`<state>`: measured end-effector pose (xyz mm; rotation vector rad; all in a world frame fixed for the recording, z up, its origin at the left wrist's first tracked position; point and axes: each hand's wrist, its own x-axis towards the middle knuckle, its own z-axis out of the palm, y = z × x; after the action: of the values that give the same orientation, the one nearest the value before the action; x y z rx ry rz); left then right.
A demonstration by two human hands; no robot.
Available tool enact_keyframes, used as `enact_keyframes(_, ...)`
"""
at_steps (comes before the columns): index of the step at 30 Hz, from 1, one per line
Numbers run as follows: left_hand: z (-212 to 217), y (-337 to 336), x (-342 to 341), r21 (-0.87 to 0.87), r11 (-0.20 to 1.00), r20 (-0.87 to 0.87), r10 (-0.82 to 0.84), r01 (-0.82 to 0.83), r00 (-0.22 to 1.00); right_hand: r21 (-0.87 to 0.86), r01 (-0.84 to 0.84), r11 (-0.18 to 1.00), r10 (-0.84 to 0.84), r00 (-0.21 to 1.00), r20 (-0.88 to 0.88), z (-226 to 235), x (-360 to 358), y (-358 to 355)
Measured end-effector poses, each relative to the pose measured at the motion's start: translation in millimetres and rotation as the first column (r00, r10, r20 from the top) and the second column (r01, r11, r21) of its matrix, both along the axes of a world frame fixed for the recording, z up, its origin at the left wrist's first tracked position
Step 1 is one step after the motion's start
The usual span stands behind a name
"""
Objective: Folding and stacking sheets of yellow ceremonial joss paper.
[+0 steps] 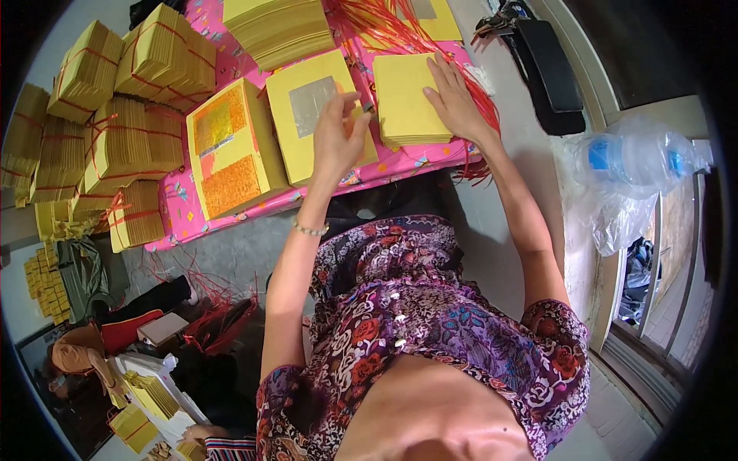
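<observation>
Landmark: the pink patterned cloth (pixel 178 219) covering the worktop.

Off the cloth's left edge: tied bundles of yellow paper (pixel 115 146), bound with red string and heaped against one another.

On the cloth, left part: a stack with gold foil squares (pixel 227 150) on its top sheet, lying flat.

On the cloth, centre: a yellow stack with a silver foil square (pixel 311 104). The left hand (pixel 336 138) is raised over the near right corner of this stack, fingers loosely curled and thumb brought toward the fingertips; whether it pinches a sheet cannot be told. A beaded bracelet (pixel 310 229) circles that wrist.

On the cloth, right part: a plain yellow paper stack (pixel 403 100), just beside the silver-foil stack. The right hand (pixel 453 96) lies flat and spread wide on its right half, palm down, holding nothing, fingers pressing the top sheet.

At the cloth's far edge: a taller stack of yellow sheets (pixel 280 31) and loose red strings (pixel 384 27) trailing down the right side.

Well beyond the cloth's right edge: a plastic water bottle (pixel 638 157) inside a clear bag.
</observation>
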<state>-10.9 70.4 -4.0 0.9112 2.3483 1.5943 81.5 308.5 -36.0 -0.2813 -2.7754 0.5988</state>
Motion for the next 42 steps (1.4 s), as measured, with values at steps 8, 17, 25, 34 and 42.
enact_keyframes(8, 18.5, -60.3, 17.8, -0.316, 0.947, -0.210, -0.122, 0.051, 0.970, -0.060, -0.090, 0.994, 0.086, 0.994, -0.062, 34.5, -7.9, 0.7)
enact_keyframes(17, 8.6, -80.4, 22.1, -0.361, 0.932, -0.300, -0.090, -0.026, 0.950, 0.005, -0.429, 0.903, 0.426, 0.897, -0.115, 101.8, -13.9, -66.8)
enact_keyframes(25, -3.5, -84.3, 15.8, -0.351, 0.937, -0.279, -0.112, 0.007, 0.954, 0.198, -0.603, 0.773, 0.600, 0.796, 0.084, 66.1, -23.3, -104.7)
enact_keyframes(34, -0.2, -87.7, 14.0, -0.266, 0.963, -0.222, -0.102, 0.041, 0.970, 0.116, -0.625, 0.772, 0.612, 0.780, 0.134, 61.7, -27.0, -99.1)
enact_keyframes(42, -1.0, -86.8, 13.1, -0.239, 0.971, -0.185, -0.071, 0.025, 0.980, 0.078, -0.629, 0.774, 0.615, 0.775, 0.143, 65.4, -26.2, -97.0)
